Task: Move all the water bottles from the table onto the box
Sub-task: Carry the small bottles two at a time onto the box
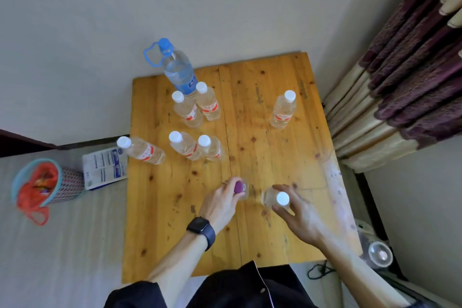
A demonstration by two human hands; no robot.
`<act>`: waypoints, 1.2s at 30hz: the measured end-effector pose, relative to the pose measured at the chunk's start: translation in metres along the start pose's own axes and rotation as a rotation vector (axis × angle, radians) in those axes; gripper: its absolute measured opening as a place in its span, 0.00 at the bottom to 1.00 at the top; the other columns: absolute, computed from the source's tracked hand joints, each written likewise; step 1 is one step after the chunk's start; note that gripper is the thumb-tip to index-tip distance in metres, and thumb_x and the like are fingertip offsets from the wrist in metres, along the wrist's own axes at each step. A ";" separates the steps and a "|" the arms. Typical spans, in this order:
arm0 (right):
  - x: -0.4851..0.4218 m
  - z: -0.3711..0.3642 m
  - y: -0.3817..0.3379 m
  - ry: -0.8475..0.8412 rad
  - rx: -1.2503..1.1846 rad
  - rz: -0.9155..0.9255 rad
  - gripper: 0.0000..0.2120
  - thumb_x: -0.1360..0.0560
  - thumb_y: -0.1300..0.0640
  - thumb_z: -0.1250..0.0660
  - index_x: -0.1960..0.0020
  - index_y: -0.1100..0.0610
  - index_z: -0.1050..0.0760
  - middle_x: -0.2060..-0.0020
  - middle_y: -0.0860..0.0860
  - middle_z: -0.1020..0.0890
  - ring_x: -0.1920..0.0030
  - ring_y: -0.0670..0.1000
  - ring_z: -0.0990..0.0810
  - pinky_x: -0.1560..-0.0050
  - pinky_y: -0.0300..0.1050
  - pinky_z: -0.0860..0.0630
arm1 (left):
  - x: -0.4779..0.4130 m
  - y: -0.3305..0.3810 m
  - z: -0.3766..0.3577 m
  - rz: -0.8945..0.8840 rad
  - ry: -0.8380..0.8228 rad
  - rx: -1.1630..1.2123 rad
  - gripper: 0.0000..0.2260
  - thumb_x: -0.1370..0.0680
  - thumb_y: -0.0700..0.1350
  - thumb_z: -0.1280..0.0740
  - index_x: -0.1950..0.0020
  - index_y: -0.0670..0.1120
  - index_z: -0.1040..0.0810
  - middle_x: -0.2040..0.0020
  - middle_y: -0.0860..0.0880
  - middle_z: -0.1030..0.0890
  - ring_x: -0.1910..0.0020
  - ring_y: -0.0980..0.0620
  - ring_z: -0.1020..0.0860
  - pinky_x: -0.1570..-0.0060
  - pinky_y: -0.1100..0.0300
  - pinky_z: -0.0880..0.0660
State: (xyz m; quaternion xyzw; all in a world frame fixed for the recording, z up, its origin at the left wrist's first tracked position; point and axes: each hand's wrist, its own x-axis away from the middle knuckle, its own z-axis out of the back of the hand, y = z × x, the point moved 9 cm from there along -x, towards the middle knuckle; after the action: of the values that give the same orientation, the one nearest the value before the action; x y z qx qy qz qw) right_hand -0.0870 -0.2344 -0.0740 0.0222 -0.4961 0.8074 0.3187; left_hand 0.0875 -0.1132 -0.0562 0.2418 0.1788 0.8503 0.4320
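Standing on the desk (275,157), red-labelled bottles (207,104) bear illegible print. The left hand (221,204) clasps a purple-capped bottle (239,188); the right hand (298,215), fingers curled, grips a white-capped bottle (276,199).

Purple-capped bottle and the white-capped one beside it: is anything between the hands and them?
Nothing visible. The left hand already wraps the purple-capped bottle, and the right hand is closing on the white-capped bottle. Other bottles stand farther back.

Honey-yellow knotty wooden table (275,157), clear white-capped bottles (283,110) with red labels, blue-capped big bottle (178,67).
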 end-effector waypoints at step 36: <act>0.050 -0.012 0.011 0.531 -0.206 -0.495 0.30 0.36 0.32 0.29 0.40 0.44 0.33 0.60 0.46 0.19 0.62 0.49 0.19 0.63 0.48 0.21 | -0.017 -0.006 -0.029 0.060 -0.241 0.159 0.18 0.33 0.71 0.34 0.51 0.74 0.39 0.54 0.57 0.26 0.62 0.53 0.26 0.68 0.62 0.32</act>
State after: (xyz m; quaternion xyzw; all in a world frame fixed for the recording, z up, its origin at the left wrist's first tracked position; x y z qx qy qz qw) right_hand -0.1292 -0.2030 -0.0712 -0.1010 -0.4544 0.6295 0.6221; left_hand 0.0836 -0.1269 -0.0878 0.3808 0.1848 0.8109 0.4041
